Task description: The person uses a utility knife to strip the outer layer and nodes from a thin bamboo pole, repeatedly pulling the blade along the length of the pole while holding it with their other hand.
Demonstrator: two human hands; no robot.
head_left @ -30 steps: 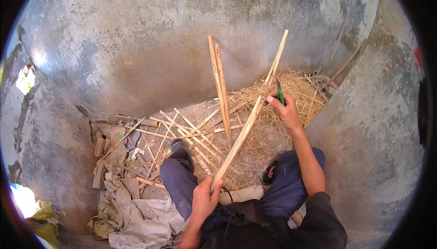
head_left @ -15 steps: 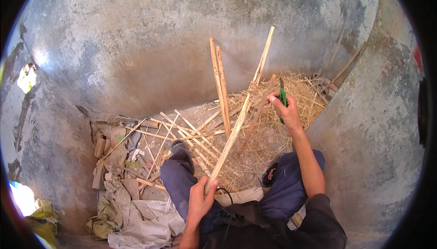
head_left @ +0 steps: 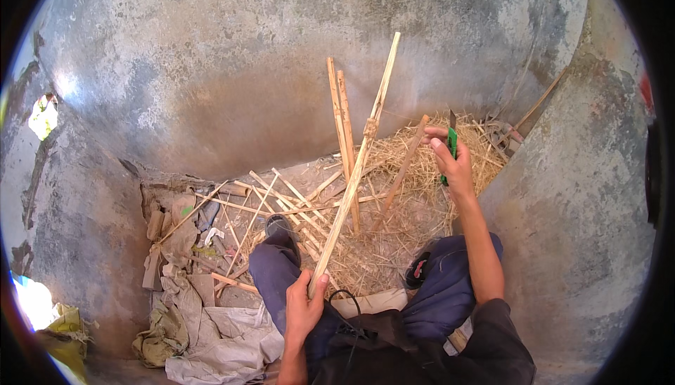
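Observation:
My left hand (head_left: 304, 308) is closed round the lower end of a long, pale wooden stick (head_left: 348, 199), which slants up and slightly right. A rough brown knot or wrapping (head_left: 370, 127) sits on its upper part. A thin strand appears to run from there toward my right hand (head_left: 455, 167), which is off to the right, apart from the stick. Held in that hand is a green utility knife (head_left: 452, 147) with its dark blade pointing up. Its thumb and fingertips come close together, but whether they also pinch the strand is too small to make out.
Two tall sticks (head_left: 342, 118) lean against the grey wall (head_left: 232, 68). A brown stick (head_left: 404, 167) stands by a heap of straw (head_left: 481, 156). Several peeled sticks (head_left: 281, 199) lie beyond my left foot. Crumpled pale sacking (head_left: 225, 336) lies at left, near broken bricks (head_left: 155, 244).
The long stick's upper end has swung left, and its lower end has shifted slightly left with my left hand. My right hand and the knife have moved a little right.

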